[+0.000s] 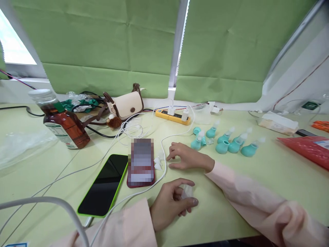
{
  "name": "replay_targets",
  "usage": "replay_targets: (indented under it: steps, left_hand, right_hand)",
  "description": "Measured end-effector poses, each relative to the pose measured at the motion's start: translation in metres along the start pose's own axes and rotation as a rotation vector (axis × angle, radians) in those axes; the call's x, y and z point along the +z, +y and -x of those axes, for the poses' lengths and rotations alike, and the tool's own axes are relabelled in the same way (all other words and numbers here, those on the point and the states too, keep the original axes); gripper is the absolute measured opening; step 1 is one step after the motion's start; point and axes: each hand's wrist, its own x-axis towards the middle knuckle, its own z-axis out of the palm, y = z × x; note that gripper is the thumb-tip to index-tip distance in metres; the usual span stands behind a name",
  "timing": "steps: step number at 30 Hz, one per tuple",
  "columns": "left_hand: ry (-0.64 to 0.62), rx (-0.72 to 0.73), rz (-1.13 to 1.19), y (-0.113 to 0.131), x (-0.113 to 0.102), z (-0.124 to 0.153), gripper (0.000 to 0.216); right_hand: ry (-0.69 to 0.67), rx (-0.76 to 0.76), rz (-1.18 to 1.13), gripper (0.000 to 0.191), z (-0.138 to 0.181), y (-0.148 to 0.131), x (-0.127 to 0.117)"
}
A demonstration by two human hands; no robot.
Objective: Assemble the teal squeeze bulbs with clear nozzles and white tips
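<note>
My left hand (173,202) is closed around a small translucent plastic piece (187,191), pinched between thumb and fingers low over the table. My right hand (186,156) reaches leftward across the table, its thumb and fingers apart and nothing visible between them. Just beyond its fingertips lie several small white translucent plastic pieces (157,164), beside a red-edged phone (140,164). Behind my right forearm, several teal squeeze bulbs (248,150) stand in a cluster, most with clear nozzles. One teal bulb (222,146) has an open neck with no nozzle.
A black-screened phone with a green case (104,185) lies left of the red-edged one. White cables (123,197) cross the table. Further back are a brown bottle (66,127), a cream bag (128,104), a yellow power strip (164,116), a tissue pack (277,122) and a red package (305,147).
</note>
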Motion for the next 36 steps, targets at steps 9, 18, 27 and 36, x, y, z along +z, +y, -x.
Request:
replay_targets:
  steps: [9,18,27,36]
  left_hand:
    - [0.079,0.058,0.124,0.004,-0.009,-0.009,0.054]
    - [0.031,0.046,0.168,0.002,-0.010,-0.011,0.045]
    - [0.082,-0.019,0.177,0.006,-0.009,-0.009,0.063]
    - [-0.020,-0.023,0.375,0.020,-0.009,0.000,0.065]
  right_hand:
    - [0.134,0.044,-0.064,0.014,0.021,-0.002,-0.002]
    - [0.391,0.022,-0.511,0.012,0.065,-0.044,0.002]
    - [0.492,-0.015,-0.451,0.016,0.067,-0.044,0.015]
    - [0.617,-0.003,-0.344,0.029,0.069,-0.033,0.024]
